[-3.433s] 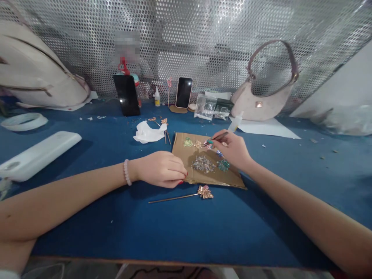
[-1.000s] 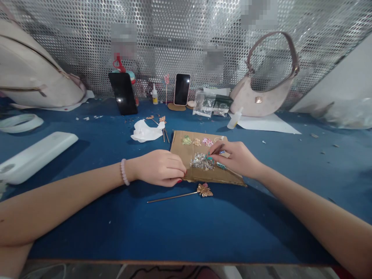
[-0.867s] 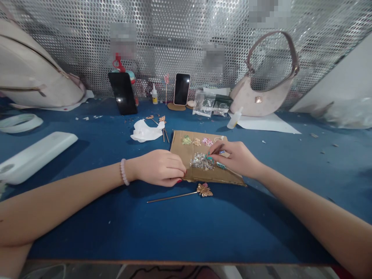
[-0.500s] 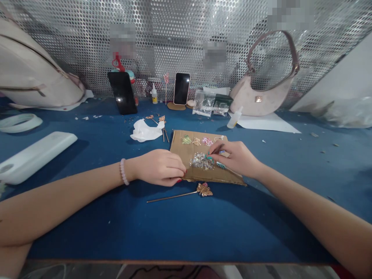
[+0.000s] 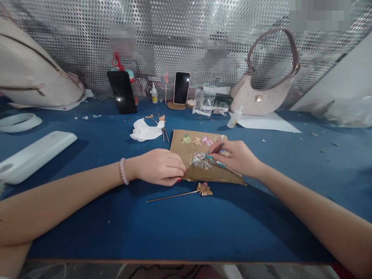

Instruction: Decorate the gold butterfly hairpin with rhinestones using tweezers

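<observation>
A flat piece of cardboard carries a large heap of silvery rhinestones, with small green, gold and pink piles along its far side. My left hand is closed at the cardboard's near left corner, its fingers curled over the edge. Over the silvery heap, my right hand pinches a slim dark tool that looks like tweezers; teal shows at the fingertips. Bluish stones lie partly hidden beneath that hand. A gold butterfly hairpin rests on the blue table just in front of the cardboard.
Behind the cardboard are crumpled white paper, more hairpins, a phone, a dark tablet-like device and glue bottles. A handbag stands at right; a white box-like device and tape roll sit at left.
Almost nothing differs. Both hands stay in place, with only a very slight shift of the right fingertips over the silvery heap.
</observation>
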